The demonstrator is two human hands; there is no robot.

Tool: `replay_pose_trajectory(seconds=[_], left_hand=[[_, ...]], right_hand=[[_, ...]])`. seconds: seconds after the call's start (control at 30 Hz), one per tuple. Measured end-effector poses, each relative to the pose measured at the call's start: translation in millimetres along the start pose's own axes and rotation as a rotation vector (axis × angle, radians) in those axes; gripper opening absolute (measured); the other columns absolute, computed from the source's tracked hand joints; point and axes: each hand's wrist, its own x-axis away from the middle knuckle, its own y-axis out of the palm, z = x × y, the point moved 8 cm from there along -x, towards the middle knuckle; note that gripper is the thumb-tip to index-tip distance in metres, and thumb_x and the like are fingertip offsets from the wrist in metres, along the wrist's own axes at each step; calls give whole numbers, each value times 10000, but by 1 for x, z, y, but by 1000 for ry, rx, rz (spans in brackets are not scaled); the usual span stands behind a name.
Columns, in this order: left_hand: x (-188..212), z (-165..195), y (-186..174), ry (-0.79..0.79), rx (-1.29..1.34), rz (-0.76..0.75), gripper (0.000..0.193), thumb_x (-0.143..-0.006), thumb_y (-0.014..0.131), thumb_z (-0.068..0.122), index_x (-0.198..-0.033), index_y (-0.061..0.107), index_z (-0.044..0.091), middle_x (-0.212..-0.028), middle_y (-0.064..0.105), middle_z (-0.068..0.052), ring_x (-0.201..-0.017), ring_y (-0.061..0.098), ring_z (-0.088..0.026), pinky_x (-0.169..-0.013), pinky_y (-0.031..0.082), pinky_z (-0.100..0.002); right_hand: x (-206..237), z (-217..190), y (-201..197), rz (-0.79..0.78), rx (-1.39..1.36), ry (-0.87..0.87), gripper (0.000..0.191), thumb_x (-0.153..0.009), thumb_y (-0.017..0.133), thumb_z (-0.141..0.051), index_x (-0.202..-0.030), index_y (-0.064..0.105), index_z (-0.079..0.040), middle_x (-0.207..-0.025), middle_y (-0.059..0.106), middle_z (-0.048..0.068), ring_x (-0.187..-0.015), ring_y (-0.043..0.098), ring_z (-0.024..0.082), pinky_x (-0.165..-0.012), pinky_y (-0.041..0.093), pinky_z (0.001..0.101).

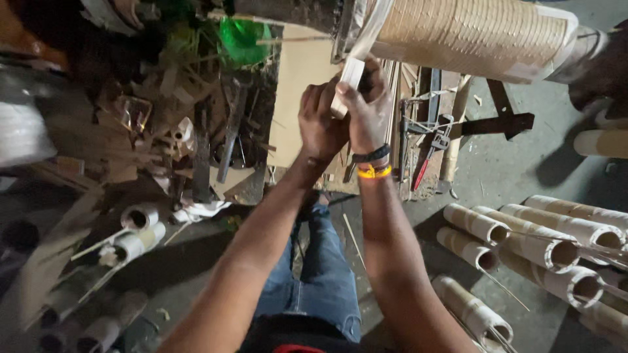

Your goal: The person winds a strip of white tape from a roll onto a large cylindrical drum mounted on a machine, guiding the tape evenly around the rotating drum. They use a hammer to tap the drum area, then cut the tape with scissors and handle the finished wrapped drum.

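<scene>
Overhead, both hands work a pale flat tape strip (350, 82) at the end of a big ribbed cardboard-wrapped roll (471, 33).

Left hand (320, 121) is curled, apparently gripping the strip's lower end; right hand (366, 104) pinches it closed. It looks light, thin, pliable, best pinched by its edges. Smooth cardboard tubes (523, 242) lie rightward.

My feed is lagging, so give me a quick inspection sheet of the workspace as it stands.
Surface: grey concrete floor, dusty, with scraps.
Job's things: large tan wound roll overhead; pale strip running from it down into the hands.
Clutter: loose tools and offcuts at left; red-handled pliers; wrapped tubes stacked at right, more tubes at left.
Grip: left hand and right hand together, closed on the strip; bands on the right wrist.
Cables: nothing seen.
Surroundings: dim workshop; green plastic item at top.
</scene>
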Motion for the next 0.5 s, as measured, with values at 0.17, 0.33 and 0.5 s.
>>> replay_pose_trajectory(seconds=[0.17, 0.33, 0.5], left_hand=[[3, -4, -2, 106, -71, 82, 462, -843, 768, 136, -1229, 603, -57, -1079, 676, -192, -944, 652, -377, -886, 542, -483], [7, -18, 9, 62, -135, 52, 427, -860, 781, 209, -1198, 641, -10, -1043, 687, -150, -940, 675, -349, -901, 587, -481], [26, -14, 10, 85, -230, 71, 389, -920, 801, 273, -1178, 695, 1, -1019, 714, -135, -965, 706, -291, -937, 600, -416]], right_hand=[[17, -1, 10, -72, 152, -18, 504, -912, 829, -107, -1349, 610, 16, -1210, 672, 72, -1091, 634, 142, -960, 550, 304], [51, 29, -10, -134, -65, 111, 582, -903, 797, -241, -1385, 562, -17, -1288, 664, 49, -1167, 640, 134, -1018, 537, 290], [112, 114, -108, 262, -104, 372, 520, -958, 711, -398, -1265, 609, 10, -1038, 667, 42, -916, 635, 125, -807, 531, 256]])
